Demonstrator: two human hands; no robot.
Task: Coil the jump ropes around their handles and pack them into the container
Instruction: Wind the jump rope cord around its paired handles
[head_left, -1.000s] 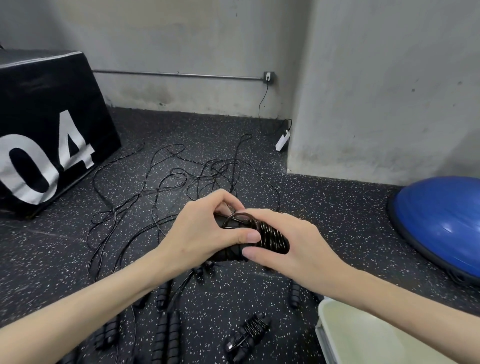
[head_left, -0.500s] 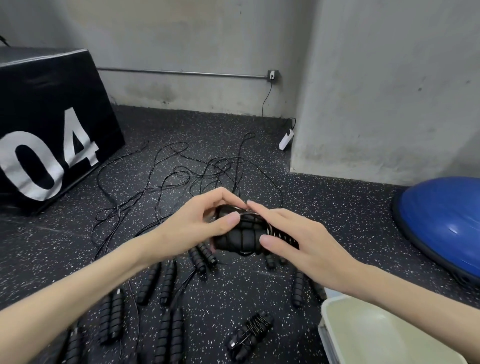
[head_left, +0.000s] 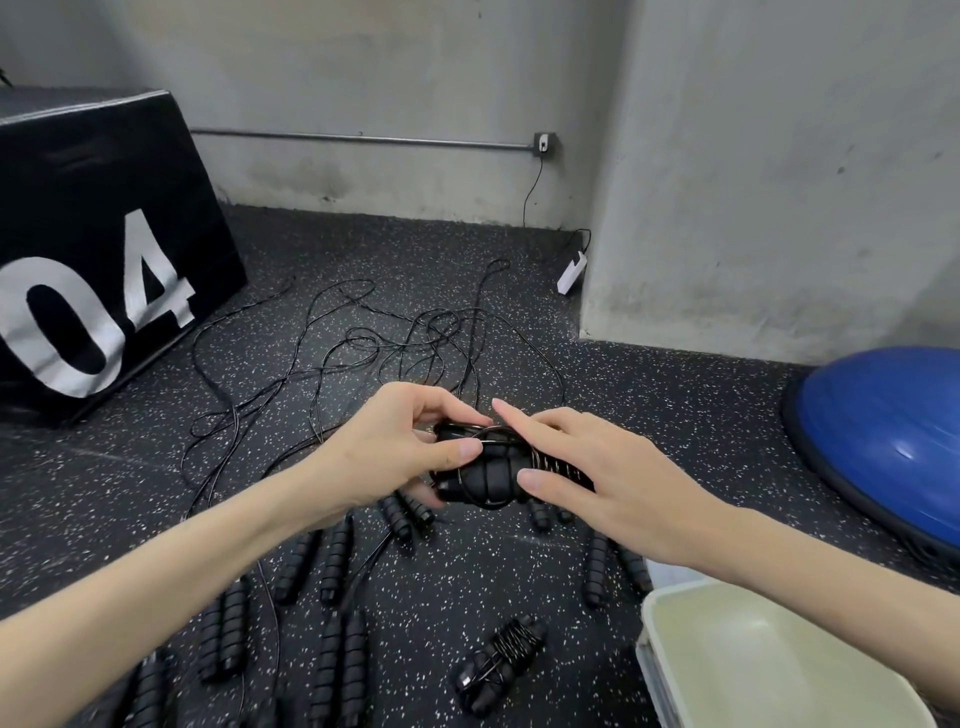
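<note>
Together, left hand pinching coiled handles, right hand seemingly gripping too

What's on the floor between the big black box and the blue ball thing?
Head view: loose rope on floor, and both hands holding a coiled rope.

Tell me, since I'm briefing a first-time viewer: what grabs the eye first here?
Dead centre, the left hand and right hand hold a coiled jump rope above the floor. Loose black ropes sprawl behind it. A black box marked 04 sits far left, a blue dome right.
</note>
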